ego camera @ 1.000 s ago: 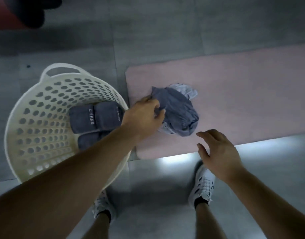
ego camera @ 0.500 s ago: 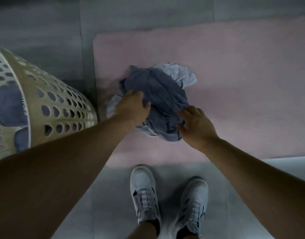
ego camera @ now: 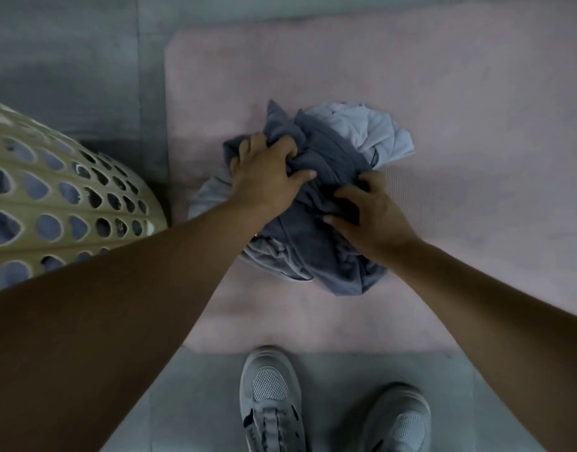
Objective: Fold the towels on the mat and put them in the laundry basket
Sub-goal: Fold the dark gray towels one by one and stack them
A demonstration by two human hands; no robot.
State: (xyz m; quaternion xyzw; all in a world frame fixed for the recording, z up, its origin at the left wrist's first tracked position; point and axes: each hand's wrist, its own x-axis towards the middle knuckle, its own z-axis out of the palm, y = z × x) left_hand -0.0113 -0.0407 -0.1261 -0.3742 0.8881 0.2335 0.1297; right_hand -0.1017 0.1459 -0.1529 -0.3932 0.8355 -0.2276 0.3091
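Gripping folds of the dark towel on the mat are the left hand and right hand; a pale towel is lying half-buried underneath, the basket cut off left.

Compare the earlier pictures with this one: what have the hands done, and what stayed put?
The right hand, open and free a second ago, moved forward onto the dark towel and now grips it. The left hand kept its hold. The pile stays crumpled on the pink mat, basket beside it.

Right hand now grips the dark towel (previously hovering nearby).
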